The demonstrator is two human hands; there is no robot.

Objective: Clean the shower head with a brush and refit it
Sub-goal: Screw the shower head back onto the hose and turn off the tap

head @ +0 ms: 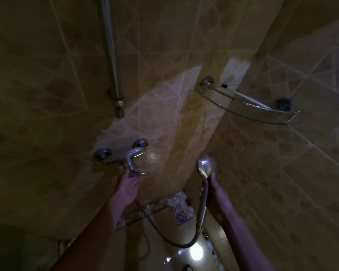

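While the dim light hides much, one shower head [206, 164] shows plainly, held up just right of the picture's middle, close to the corner where two tiled walls meet. It is a round, shiny metal head on a long slim handle, its face speckled with bright glints. The right hand [217, 194] has its fingers curled round that handle, thumb lying up toward the head. One flexible hose [176, 243] hangs from the handle's lower end, loops down and runs back up to the left. The left hand [129, 182] reaches to the lever of the single mixer tap [123, 155] on the wall; its fingers touch the lever's tip, though whether they curl round it I cannot tell. Two round wall fittings carry the tap. Above it one upright metal pipe [111, 55] ends in a brass nut. One curved glass corner shelf [249, 112] sits to the right, with a small dark object on it. Brown patterned tiles [47, 94] cover both walls. Below, a square floor drain [180, 217] lies among pale pebble tiles, beside a bright reflection.
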